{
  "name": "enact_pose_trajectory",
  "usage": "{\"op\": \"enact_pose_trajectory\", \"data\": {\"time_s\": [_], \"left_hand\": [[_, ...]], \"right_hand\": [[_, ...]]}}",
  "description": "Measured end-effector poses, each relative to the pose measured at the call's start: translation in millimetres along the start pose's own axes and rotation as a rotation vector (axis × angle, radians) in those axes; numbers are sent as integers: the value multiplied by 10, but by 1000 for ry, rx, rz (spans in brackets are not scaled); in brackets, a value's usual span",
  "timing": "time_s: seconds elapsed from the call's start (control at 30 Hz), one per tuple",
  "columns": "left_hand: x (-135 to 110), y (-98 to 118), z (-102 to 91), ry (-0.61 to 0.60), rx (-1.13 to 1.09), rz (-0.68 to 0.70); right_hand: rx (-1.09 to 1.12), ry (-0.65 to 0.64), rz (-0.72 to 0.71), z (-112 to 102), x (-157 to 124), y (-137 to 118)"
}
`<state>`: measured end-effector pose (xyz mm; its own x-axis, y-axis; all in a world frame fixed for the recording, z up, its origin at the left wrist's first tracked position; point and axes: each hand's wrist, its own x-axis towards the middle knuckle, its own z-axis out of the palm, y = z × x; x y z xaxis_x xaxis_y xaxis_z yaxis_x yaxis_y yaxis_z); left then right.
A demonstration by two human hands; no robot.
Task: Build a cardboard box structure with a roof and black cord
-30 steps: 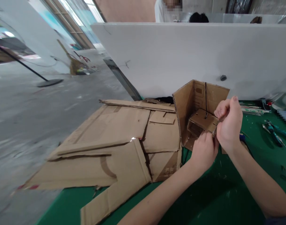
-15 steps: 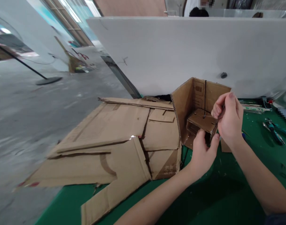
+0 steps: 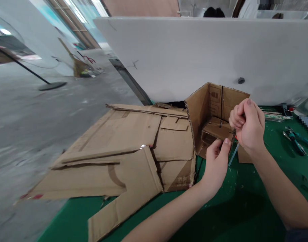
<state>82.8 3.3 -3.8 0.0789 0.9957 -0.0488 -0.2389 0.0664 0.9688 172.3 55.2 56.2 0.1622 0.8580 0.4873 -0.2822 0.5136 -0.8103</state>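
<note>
A small brown cardboard box stands inside an upright folded cardboard piece. A black cord runs down the back panel to the box's top. My left hand is closed, thumb and fingers pinching the box's front edge near its right corner. Beside that corner, my right hand is curled into a fist; what it holds, if anything, is hidden. Just below the right hand a thin pale-blue stick slants down, with a bit of red near its top. Whether the hand grips it I cannot tell.
Flat cardboard sheets cover the left of the green table. Pliers and thin sticks lie at right. A white panel rises behind, with a person's dark hair beyond.
My left thumb has moved up toward the box's edge, and its fingers have closed together. My right hand has shifted slightly right, its fingers more curled. The pale-blue stick now shows below it.
</note>
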Motion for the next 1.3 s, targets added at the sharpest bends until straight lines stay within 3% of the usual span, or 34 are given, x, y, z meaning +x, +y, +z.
{"op": "enact_pose_trajectory", "data": {"time_s": [0.3, 0.5, 0.67, 1.0, 1.3], "left_hand": [[-45, 91, 3, -48, 66, 111], [-60, 178, -12, -24, 132, 135], [-72, 218, -30, -43, 192, 178], [10, 194, -62, -21, 280, 264], [49, 200, -43, -51, 191, 192]], "right_hand": [[-11, 122, -110, 56, -54, -170], [-34, 110, -149, 73, -71, -185], [-80, 26, -132, 31, -52, -228], [-25, 5, -109, 36, -3, -160], [-66, 45, -93, 25, 13, -138]]}}
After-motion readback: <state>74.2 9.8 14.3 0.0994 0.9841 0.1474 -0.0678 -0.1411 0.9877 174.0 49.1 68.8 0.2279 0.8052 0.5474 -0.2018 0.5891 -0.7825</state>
